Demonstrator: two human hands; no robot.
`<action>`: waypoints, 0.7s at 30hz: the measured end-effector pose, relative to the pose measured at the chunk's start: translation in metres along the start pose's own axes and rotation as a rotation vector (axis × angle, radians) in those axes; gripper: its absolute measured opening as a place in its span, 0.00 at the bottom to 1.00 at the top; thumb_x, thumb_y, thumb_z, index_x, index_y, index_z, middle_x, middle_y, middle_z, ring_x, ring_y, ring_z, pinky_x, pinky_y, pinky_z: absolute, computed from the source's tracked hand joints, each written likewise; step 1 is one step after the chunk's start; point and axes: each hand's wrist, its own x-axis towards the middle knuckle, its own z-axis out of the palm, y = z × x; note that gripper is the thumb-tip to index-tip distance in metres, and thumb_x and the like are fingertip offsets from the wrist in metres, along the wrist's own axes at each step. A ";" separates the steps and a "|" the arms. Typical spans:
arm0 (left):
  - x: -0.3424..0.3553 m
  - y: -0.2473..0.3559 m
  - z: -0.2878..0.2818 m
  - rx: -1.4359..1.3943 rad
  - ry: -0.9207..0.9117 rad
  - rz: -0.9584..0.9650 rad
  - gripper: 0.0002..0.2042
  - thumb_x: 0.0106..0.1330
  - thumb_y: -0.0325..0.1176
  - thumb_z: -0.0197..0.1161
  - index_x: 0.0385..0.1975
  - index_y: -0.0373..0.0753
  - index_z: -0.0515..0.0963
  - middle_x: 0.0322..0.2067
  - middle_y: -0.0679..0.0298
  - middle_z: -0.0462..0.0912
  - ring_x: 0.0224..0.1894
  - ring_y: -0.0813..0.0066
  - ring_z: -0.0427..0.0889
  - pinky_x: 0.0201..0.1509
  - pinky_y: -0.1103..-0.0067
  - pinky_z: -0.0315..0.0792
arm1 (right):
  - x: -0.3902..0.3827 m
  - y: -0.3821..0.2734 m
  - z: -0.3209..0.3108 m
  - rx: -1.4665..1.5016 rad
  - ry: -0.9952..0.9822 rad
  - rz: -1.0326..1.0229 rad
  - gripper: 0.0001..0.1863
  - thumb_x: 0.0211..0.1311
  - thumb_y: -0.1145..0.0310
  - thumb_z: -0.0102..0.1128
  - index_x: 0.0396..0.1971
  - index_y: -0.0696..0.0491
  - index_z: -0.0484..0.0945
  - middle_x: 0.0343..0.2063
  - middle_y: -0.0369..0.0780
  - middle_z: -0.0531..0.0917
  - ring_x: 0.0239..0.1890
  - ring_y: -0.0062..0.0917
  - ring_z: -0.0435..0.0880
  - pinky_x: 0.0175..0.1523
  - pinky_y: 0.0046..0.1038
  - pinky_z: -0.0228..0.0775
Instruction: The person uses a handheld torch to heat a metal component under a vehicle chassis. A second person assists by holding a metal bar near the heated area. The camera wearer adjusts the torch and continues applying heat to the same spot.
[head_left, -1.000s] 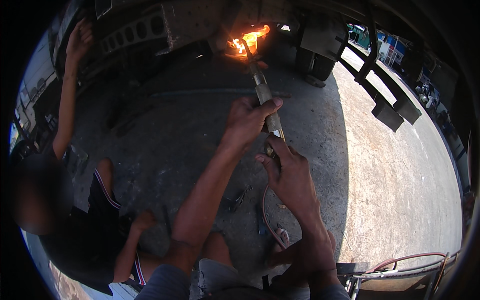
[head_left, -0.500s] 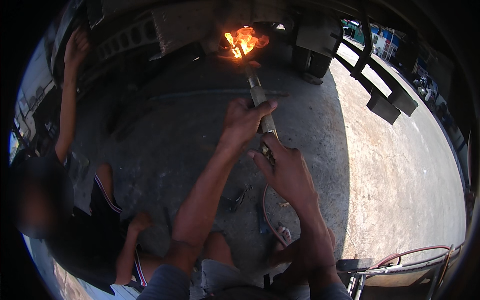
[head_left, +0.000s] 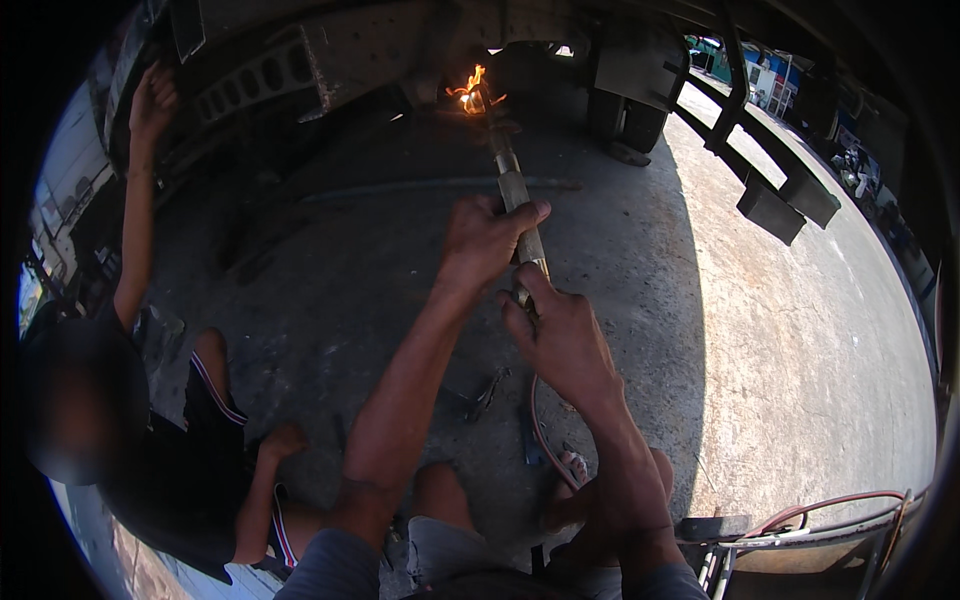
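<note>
My left hand is wrapped round the barrel of a metal gas torch, thumb laid across it. Behind it, my right hand grips the torch's rear end, with thumb and forefinger at the valve part. A small orange flame burns at the torch's far tip, below the dark underside of a vehicle. From the rear of the torch a reddish hose seems to run down toward my foot; my right hand hides where it joins.
At left crouches another person, one arm raised to the vehicle frame. A wheel stands at the far side. A long pipe lies on the concrete. Metal tubing with a hose sits at lower right.
The flame has shrunk from a wide, bright burst to a small one. Both of my hands keep their hold on the torch, with the right shifted slightly left.
</note>
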 end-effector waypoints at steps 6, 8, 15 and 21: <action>-0.001 0.002 0.001 -0.026 -0.003 0.010 0.22 0.62 0.45 0.81 0.26 0.28 0.85 0.22 0.60 0.84 0.23 0.75 0.81 0.27 0.71 0.72 | 0.001 0.001 -0.002 -0.022 0.016 -0.001 0.15 0.75 0.62 0.66 0.52 0.52 0.75 0.23 0.51 0.85 0.30 0.49 0.91 0.34 0.45 0.76; 0.000 0.002 0.001 -0.030 -0.006 0.016 0.22 0.62 0.45 0.80 0.27 0.28 0.85 0.22 0.60 0.84 0.23 0.75 0.82 0.27 0.71 0.73 | 0.001 -0.001 -0.004 -0.039 0.008 -0.005 0.15 0.74 0.62 0.66 0.52 0.52 0.76 0.24 0.51 0.85 0.31 0.50 0.91 0.35 0.45 0.76; -0.004 0.009 -0.001 -0.034 -0.025 0.010 0.21 0.63 0.45 0.80 0.29 0.28 0.86 0.23 0.59 0.85 0.25 0.76 0.83 0.28 0.72 0.74 | -0.002 -0.010 -0.009 -0.061 0.015 0.008 0.14 0.74 0.62 0.67 0.51 0.52 0.76 0.25 0.51 0.86 0.32 0.50 0.91 0.37 0.46 0.77; -0.009 0.015 -0.001 -0.064 -0.038 -0.013 0.21 0.64 0.46 0.80 0.31 0.28 0.86 0.26 0.59 0.87 0.27 0.74 0.83 0.32 0.72 0.74 | -0.002 -0.012 -0.012 -0.042 -0.010 0.016 0.15 0.74 0.62 0.66 0.53 0.52 0.76 0.25 0.51 0.86 0.32 0.50 0.91 0.37 0.45 0.77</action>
